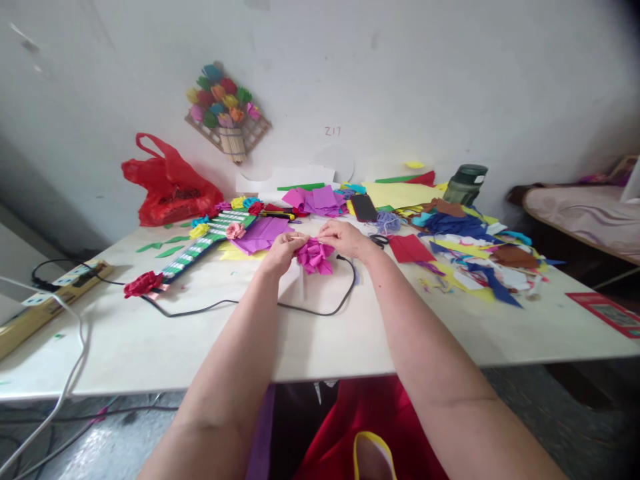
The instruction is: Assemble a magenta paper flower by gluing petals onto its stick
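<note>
A magenta paper flower (315, 257) is held between both hands above the middle of the white table (330, 347). My left hand (286, 252) pinches its left side, fingers closed. From the right, my right hand (344, 239) has its fingertips together at the flower's upper edge. A pale, thin strip or stick (301, 283) shows below the flower. To the left lies a green-and-white striped piece (200, 247) with paper flowers along it, among them a pink one (235, 231) and a red one (143, 285).
Purple paper (263, 235), a black phone (364, 208), scissors (379, 240) and red paper (411, 249) surround the hands. A scrap pile (470, 247) and green bottle (465, 185) stand right. A black cable (320, 312) loops in front; a red bag (167, 180) is back left.
</note>
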{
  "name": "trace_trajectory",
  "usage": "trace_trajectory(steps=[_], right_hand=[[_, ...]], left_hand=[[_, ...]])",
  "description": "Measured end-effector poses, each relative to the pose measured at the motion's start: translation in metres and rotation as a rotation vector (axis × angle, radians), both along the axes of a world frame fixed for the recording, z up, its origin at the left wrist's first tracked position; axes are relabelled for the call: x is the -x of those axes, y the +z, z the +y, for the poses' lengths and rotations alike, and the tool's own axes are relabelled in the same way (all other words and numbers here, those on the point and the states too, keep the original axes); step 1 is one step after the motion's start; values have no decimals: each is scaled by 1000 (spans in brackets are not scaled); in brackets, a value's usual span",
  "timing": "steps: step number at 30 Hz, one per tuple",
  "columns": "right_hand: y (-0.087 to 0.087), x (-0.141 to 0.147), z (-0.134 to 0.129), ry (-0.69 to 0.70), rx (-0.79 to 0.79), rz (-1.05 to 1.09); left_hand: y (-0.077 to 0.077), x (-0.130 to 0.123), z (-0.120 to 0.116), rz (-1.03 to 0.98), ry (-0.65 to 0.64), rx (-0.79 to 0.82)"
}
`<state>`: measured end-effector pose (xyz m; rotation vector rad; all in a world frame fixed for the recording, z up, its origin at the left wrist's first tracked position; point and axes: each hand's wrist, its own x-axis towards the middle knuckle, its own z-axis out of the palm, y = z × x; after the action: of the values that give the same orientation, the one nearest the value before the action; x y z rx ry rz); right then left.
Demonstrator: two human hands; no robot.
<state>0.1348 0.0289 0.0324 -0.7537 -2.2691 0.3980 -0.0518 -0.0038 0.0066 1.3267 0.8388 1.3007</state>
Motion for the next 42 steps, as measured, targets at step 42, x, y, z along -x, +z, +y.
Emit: trace_trajectory(steps=[42], right_hand=[[6, 9, -15, -269, -133, -71]], left_hand=[[16, -9, -5, -378, 165, 364]])
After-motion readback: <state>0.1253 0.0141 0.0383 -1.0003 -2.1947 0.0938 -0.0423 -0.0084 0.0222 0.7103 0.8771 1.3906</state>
